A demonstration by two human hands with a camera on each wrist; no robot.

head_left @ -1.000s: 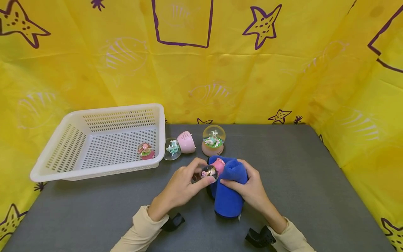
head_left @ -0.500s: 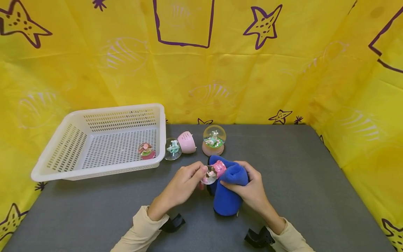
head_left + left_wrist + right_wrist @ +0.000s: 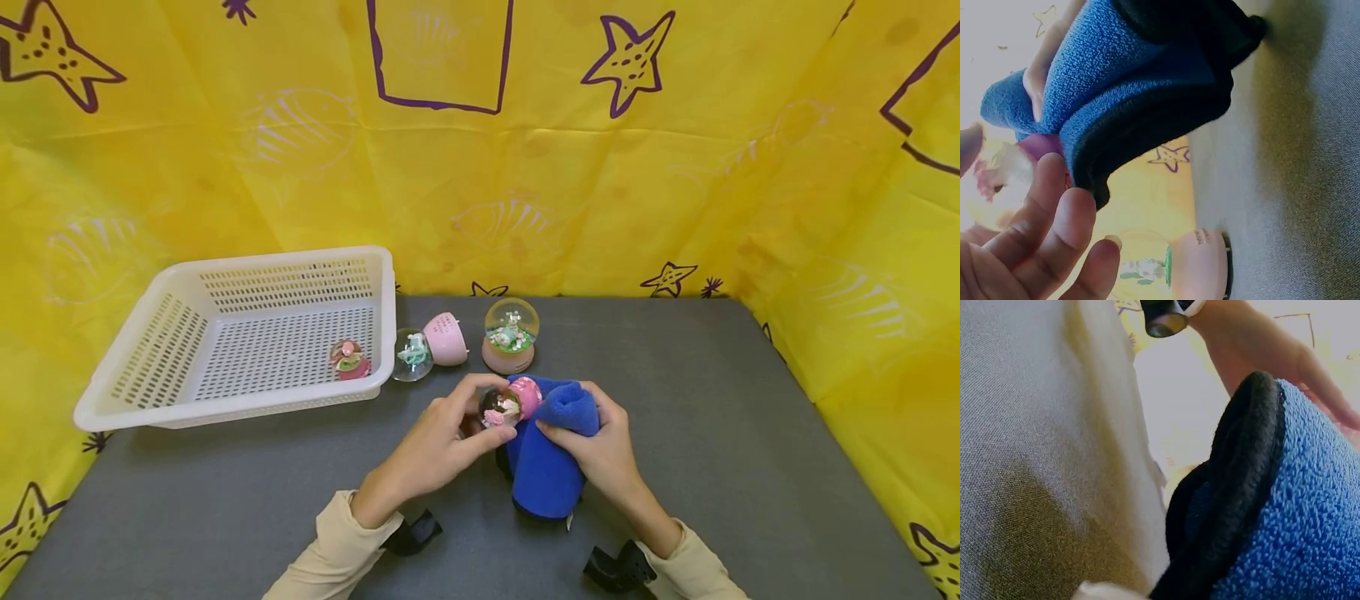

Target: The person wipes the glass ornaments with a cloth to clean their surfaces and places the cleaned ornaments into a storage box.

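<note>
Between thumb and fingers my left hand holds a small snow globe by its clear ball, tilted, with the pink base toward the right. A blue cloth with black edging is bunched in my right hand, and its folds lie against the pink base. Seen from the left wrist, the cloth hangs above the table and partly covers that base. In the right wrist view the cloth hides most of the right hand's grip.
A white perforated basket stands at left, holding a small pink-based snow globe. Beside it a pink-based snow globe lies on its side. Another snow globe stands upright behind the hands. Yellow patterned fabric borders the grey table.
My left fingers shifted their hold on the clear ball, and the snow globe turned within the cloth. The right hand kept gripping the cloth and moved slightly right.
</note>
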